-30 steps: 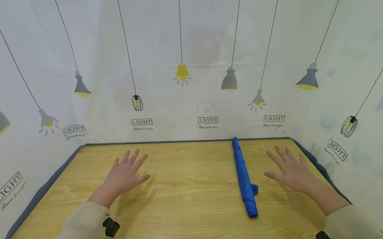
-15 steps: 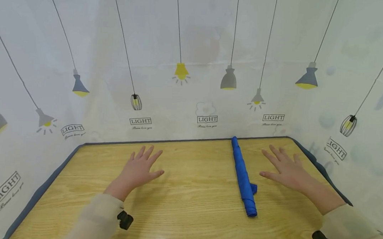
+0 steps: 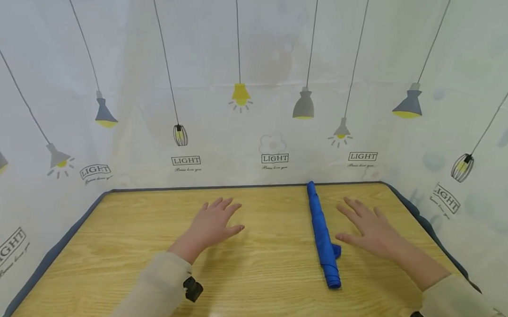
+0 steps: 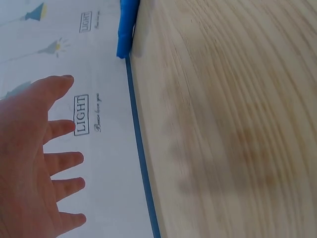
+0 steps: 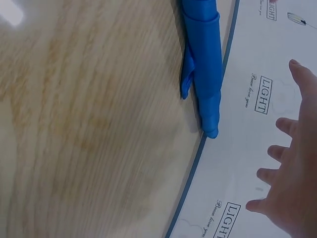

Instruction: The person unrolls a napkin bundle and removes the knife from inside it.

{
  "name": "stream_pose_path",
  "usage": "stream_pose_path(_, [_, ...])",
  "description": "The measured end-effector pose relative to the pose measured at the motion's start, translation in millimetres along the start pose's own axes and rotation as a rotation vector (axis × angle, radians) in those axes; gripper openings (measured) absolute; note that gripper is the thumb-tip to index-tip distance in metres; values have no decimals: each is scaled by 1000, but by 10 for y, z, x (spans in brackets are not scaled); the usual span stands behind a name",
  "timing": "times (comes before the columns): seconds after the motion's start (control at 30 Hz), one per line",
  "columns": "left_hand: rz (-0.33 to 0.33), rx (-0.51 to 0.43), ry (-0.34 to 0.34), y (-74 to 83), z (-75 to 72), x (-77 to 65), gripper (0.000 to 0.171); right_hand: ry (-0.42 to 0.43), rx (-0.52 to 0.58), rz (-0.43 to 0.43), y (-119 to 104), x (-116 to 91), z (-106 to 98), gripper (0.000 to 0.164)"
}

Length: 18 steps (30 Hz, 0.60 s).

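Note:
A rolled-up blue cloth (image 3: pixel 324 235) lies lengthwise on the wooden table, right of centre, with a small flap sticking out on its right side. My left hand (image 3: pixel 212 225) hovers over the table to the left of the roll, fingers spread and holding nothing. Just right of the roll, my right hand (image 3: pixel 372 232) is held above the table with its fingers spread, apart from the cloth. The left wrist view catches only one end of the blue roll (image 4: pixel 128 27) at the top; more of the roll (image 5: pixel 204 59) shows in the right wrist view.
The wooden table (image 3: pixel 118 247) has a dark blue edge (image 3: pixel 210 187). White sheeting (image 3: pixel 220 143) printed with hanging lamps and the word LIGHT rises behind it and on both sides. A dark wrist device (image 3: pixel 193 288) sits by each sleeve.
My left hand has moved right across the table, closer to the blue roll. My right hand has shifted slightly left toward it. The rolled cloth stays in place.

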<state>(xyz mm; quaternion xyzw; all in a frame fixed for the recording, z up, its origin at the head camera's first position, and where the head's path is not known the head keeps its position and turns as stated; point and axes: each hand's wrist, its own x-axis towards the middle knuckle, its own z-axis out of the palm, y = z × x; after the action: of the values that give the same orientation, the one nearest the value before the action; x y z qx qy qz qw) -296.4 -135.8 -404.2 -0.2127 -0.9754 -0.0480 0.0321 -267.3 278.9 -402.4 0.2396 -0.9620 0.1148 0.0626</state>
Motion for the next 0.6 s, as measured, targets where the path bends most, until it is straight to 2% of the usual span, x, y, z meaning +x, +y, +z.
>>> stream_pose_path(0.3, [53,18,-34,300,10,116,63,11,4,-63,-94,6,88,74])
stream_pose_path(0.6, [121,46,-59,549,111,270,59,-33,-18,-103,-192,-33,103,74])
